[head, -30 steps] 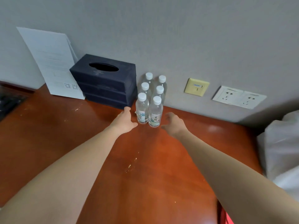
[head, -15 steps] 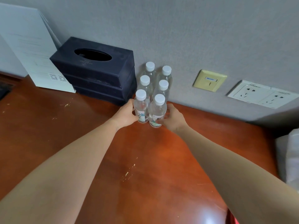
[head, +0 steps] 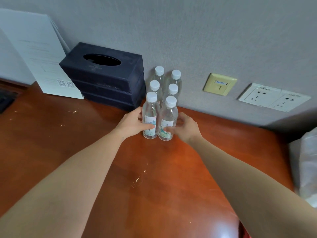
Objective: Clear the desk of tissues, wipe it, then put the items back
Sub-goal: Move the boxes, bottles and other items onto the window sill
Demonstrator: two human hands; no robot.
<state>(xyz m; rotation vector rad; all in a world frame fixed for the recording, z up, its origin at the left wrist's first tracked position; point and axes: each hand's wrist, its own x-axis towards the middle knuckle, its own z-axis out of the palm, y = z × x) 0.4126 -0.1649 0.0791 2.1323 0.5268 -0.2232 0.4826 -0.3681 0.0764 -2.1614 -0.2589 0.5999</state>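
Note:
Several clear water bottles with white caps stand in two rows against the grey wall on the reddish wooden desk (head: 85, 143). My left hand (head: 133, 123) grips the front left bottle (head: 151, 109), thumb across its label. My right hand (head: 186, 127) grips the front right bottle (head: 169, 114) the same way. Both front bottles stand upright on the desk. A dark blue tissue box (head: 103, 76) sits just left of the bottles, its oval slot showing no tissue.
White printed sheets (head: 39, 54) lean on the wall left of the box. A yellow data socket (head: 219, 84) and white power sockets (head: 272, 97) are on the wall. Pale crumbs and specks (head: 138, 179) dot the desk. A white plastic bag (head: 307, 162) sits at the right edge.
Both hands reached forward from just short of the bottles and closed around the two front bottles. The camera moved closer to the wall.

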